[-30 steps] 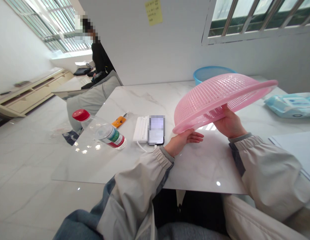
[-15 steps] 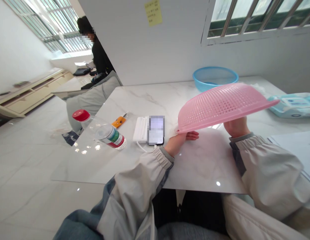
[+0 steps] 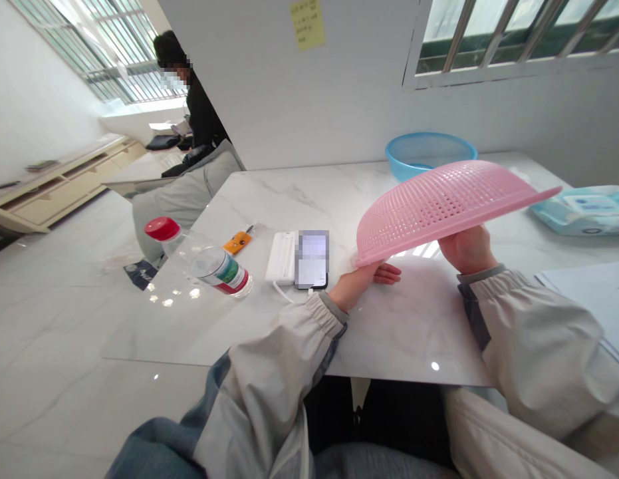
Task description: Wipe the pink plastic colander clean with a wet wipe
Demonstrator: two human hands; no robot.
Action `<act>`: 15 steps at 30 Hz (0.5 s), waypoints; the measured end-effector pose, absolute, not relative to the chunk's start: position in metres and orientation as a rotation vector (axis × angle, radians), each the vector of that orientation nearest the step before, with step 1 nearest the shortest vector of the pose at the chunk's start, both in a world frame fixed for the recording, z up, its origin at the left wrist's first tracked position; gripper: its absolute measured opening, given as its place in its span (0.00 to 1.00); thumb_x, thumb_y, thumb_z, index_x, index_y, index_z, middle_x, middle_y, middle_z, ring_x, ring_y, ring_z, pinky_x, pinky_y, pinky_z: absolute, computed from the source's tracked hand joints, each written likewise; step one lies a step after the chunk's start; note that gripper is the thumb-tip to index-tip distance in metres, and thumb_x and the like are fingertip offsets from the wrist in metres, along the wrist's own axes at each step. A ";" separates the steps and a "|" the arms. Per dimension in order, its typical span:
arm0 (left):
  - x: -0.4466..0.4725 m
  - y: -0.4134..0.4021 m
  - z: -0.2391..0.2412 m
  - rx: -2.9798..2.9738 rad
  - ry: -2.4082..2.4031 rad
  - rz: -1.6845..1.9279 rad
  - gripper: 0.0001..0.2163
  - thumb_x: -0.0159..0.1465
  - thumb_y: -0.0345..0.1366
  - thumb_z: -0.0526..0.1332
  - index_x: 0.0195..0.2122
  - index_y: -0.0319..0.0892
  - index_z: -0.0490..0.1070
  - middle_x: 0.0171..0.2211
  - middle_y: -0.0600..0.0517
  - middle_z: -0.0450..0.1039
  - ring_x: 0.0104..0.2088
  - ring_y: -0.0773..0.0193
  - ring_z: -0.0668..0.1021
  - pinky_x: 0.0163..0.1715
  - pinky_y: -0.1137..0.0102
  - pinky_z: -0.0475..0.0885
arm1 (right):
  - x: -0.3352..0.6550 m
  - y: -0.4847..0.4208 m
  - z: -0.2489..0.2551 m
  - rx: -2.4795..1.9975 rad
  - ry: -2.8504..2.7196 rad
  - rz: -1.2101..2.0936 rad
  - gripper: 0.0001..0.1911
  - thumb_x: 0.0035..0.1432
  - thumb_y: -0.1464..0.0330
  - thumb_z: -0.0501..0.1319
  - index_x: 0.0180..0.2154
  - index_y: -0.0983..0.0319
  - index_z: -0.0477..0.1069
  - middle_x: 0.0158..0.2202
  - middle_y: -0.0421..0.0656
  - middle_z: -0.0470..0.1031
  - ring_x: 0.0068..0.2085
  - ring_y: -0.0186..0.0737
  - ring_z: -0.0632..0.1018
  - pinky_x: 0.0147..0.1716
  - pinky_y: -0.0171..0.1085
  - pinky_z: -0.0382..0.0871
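Note:
A pink perforated plastic basket [image 3: 443, 203] is held upside down above the white marble table [image 3: 399, 326]. My left hand [image 3: 371, 279] is under its near left rim, fingers together and stretched forward against the rim. My right hand [image 3: 466, 249] grips the basket from below, its fingers hidden inside the bowl. The basket tilts slightly, right rim higher. A blue basin [image 3: 429, 152] stands behind it by the wall.
A phone [image 3: 312, 259] lies on a white power bank [image 3: 282, 258], beside an orange tag [image 3: 238, 243] and a lying clear bottle [image 3: 204, 259] with a red cap. A wet-wipe pack [image 3: 583, 209] and papers [image 3: 588, 293] are at right. Another person sits far left.
The basket dropped and levelled half a second ago, then rose a little and tilted again. Both hands stayed under it.

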State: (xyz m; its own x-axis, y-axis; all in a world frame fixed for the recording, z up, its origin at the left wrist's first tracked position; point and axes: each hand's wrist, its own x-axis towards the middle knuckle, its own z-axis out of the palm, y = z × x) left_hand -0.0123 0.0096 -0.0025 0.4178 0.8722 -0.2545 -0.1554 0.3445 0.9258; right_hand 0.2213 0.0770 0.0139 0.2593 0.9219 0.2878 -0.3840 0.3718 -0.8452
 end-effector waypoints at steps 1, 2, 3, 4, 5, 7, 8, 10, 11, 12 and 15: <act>-0.012 0.009 -0.001 0.986 0.878 0.794 0.24 0.75 0.57 0.62 0.43 0.38 0.82 0.45 0.41 0.87 0.42 0.57 0.86 0.59 0.57 0.79 | 0.221 0.077 0.014 -0.722 -0.906 1.021 0.18 0.55 0.52 0.80 0.44 0.49 0.83 0.54 0.38 0.87 0.66 0.56 0.81 0.67 0.59 0.79; -0.012 0.009 0.001 0.986 0.865 0.792 0.24 0.75 0.57 0.63 0.44 0.37 0.81 0.46 0.41 0.87 0.42 0.57 0.86 0.58 0.57 0.79 | 0.222 0.077 0.014 -0.717 -0.914 1.042 0.17 0.56 0.52 0.79 0.44 0.48 0.83 0.55 0.37 0.87 0.67 0.57 0.80 0.68 0.59 0.78; -0.011 0.009 0.001 0.985 0.851 0.790 0.24 0.74 0.57 0.63 0.46 0.37 0.81 0.46 0.41 0.87 0.42 0.57 0.86 0.57 0.57 0.79 | 0.222 0.076 0.013 -0.717 -0.923 1.065 0.16 0.57 0.52 0.79 0.44 0.47 0.84 0.57 0.36 0.86 0.69 0.57 0.79 0.70 0.60 0.76; -0.011 0.009 0.001 0.984 0.837 0.790 0.24 0.74 0.57 0.64 0.47 0.37 0.81 0.46 0.41 0.87 0.42 0.57 0.86 0.57 0.57 0.79 | 0.221 0.076 0.012 -0.721 -0.932 1.086 0.14 0.57 0.53 0.79 0.44 0.47 0.84 0.58 0.35 0.86 0.70 0.57 0.78 0.72 0.60 0.75; -0.011 0.009 0.001 0.984 0.819 0.788 0.24 0.74 0.57 0.64 0.47 0.37 0.80 0.46 0.40 0.86 0.42 0.57 0.86 0.56 0.58 0.80 | 0.221 0.075 0.011 -0.729 -0.942 1.106 0.13 0.58 0.54 0.78 0.43 0.46 0.84 0.58 0.34 0.85 0.71 0.57 0.76 0.73 0.60 0.73; -0.011 0.010 -0.001 0.989 0.781 0.785 0.25 0.73 0.58 0.65 0.47 0.37 0.80 0.47 0.40 0.86 0.42 0.57 0.86 0.56 0.58 0.80 | 0.221 0.074 0.009 -0.747 -0.970 1.140 0.11 0.59 0.57 0.77 0.44 0.45 0.83 0.60 0.33 0.85 0.74 0.56 0.74 0.74 0.61 0.71; -0.012 0.010 -0.002 0.996 0.760 0.783 0.25 0.73 0.59 0.65 0.47 0.36 0.80 0.47 0.39 0.86 0.43 0.57 0.86 0.56 0.58 0.79 | 0.221 0.073 0.008 -0.754 -0.986 1.155 0.11 0.60 0.57 0.76 0.45 0.46 0.83 0.61 0.33 0.84 0.75 0.56 0.72 0.74 0.63 0.71; -0.012 0.011 -0.005 1.010 0.728 0.782 0.26 0.72 0.60 0.66 0.47 0.36 0.81 0.49 0.38 0.86 0.43 0.57 0.86 0.56 0.58 0.79 | 0.220 0.072 0.006 -0.765 -1.012 1.186 0.12 0.62 0.58 0.74 0.48 0.46 0.83 0.63 0.34 0.83 0.76 0.56 0.71 0.73 0.64 0.72; -0.012 0.011 -0.007 1.016 0.717 0.783 0.27 0.71 0.61 0.66 0.47 0.36 0.81 0.49 0.38 0.86 0.44 0.56 0.86 0.56 0.58 0.79 | 0.219 0.072 0.006 -0.767 -1.021 1.202 0.13 0.63 0.58 0.73 0.50 0.46 0.83 0.63 0.35 0.83 0.76 0.56 0.70 0.72 0.64 0.72; -0.012 0.011 -0.008 1.020 0.709 0.784 0.28 0.70 0.61 0.67 0.48 0.36 0.81 0.49 0.38 0.86 0.44 0.56 0.86 0.57 0.57 0.79 | 0.218 0.071 0.006 -0.768 -1.025 1.216 0.14 0.64 0.58 0.73 0.51 0.46 0.83 0.64 0.36 0.82 0.76 0.56 0.71 0.72 0.63 0.73; -0.012 0.012 -0.010 1.027 0.694 0.773 0.31 0.68 0.64 0.68 0.47 0.35 0.81 0.51 0.37 0.85 0.45 0.55 0.85 0.57 0.56 0.78 | 0.216 0.069 0.010 -0.777 -1.036 1.246 0.14 0.65 0.57 0.72 0.52 0.46 0.82 0.64 0.37 0.82 0.75 0.57 0.72 0.71 0.63 0.73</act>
State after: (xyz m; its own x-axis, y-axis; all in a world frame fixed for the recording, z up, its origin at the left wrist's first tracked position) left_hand -0.0123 0.0121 -0.0101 0.5500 0.8231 -0.1414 -0.2287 0.3112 0.9224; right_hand 0.2159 0.0693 0.0098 0.0044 0.9809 0.1943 -0.3706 0.1821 -0.9108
